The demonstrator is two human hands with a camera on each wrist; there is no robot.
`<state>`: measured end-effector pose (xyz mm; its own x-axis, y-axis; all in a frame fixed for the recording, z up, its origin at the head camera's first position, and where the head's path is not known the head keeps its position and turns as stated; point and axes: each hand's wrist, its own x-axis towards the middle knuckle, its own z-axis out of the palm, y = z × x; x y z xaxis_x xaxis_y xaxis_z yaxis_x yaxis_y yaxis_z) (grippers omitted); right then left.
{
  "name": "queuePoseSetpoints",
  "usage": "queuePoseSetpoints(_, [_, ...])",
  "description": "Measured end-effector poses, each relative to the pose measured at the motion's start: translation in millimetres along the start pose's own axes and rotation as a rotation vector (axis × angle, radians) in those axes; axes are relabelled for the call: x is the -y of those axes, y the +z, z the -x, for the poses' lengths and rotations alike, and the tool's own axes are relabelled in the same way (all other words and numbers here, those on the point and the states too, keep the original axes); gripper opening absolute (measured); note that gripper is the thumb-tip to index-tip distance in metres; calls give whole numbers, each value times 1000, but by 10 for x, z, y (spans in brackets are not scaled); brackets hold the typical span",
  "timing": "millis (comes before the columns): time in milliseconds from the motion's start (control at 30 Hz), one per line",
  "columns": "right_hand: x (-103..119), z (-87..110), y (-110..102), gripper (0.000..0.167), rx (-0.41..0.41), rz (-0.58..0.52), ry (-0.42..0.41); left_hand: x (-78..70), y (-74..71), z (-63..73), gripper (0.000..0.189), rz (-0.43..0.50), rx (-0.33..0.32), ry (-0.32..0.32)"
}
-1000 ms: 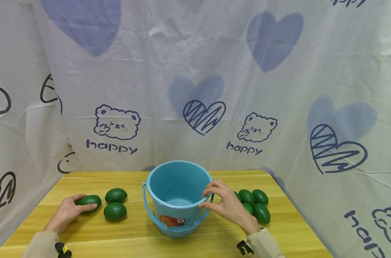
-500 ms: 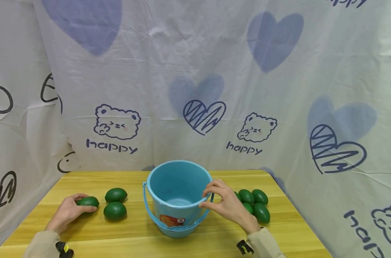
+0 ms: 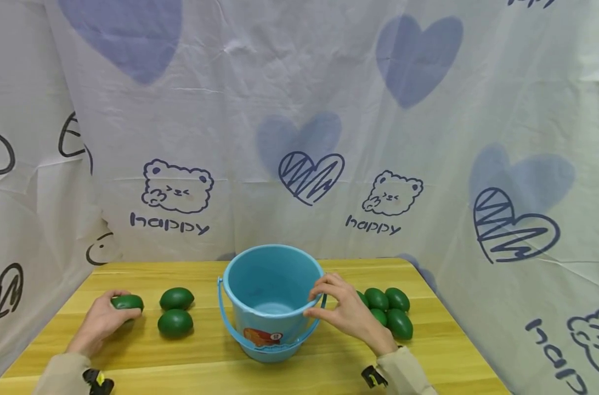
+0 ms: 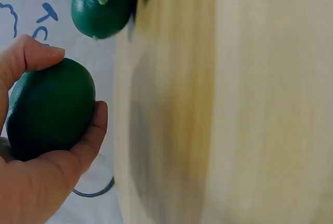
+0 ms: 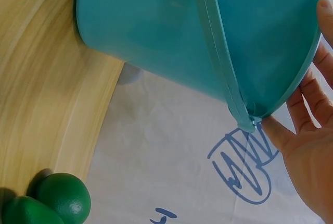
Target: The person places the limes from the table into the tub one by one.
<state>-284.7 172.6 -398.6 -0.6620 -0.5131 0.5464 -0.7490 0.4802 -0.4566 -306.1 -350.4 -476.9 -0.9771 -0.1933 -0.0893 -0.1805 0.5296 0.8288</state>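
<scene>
My left hand grips a smooth, dark green oval fruit, thumb on one side and fingers on the other. In the left wrist view this fruit is raised, and a shadow falls on the tabletop beside it. Two more green fruits lie just right of that hand, one behind the other. A light blue bucket stands upright in the middle, its handle hanging down at the front. My right hand holds the bucket's right rim with thumb and fingers. Inside, the visible part of the bucket shows only bare blue wall and floor.
Several green fruits sit in a cluster behind the right wrist, partly hidden by it. The yellow wooden table ends at a white cloth printed with hearts and bears, which hangs behind and at both sides.
The left hand has raised the gripped fruit and shifted it a little left and back, away from the other two. The right hand stays on the bucket's rim, and the bucket stands still.
</scene>
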Motion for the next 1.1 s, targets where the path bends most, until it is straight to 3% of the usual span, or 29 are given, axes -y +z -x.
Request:
queuePoseSetpoints(167, [2,-4,-4,20,4,0,4,-136,10,47,76,8,-32,38])
queuePoseSetpoints(467, [9,-12,-15,20,8,1,8,-395,105,136,72,63,-81,175])
queuePoseSetpoints(667, [4,-18,-17,20,8,-3,9,-539,171,161,79,113,-94,174])
queuePoseSetpoints(867, [-2,-7,-9,20,6,-1,18,-662,250,218,68,140,-150,204])
queuePoseSetpoints(1100, [2,6,-10,22,5,1,18,-823,318,300,63,139,-133,243])
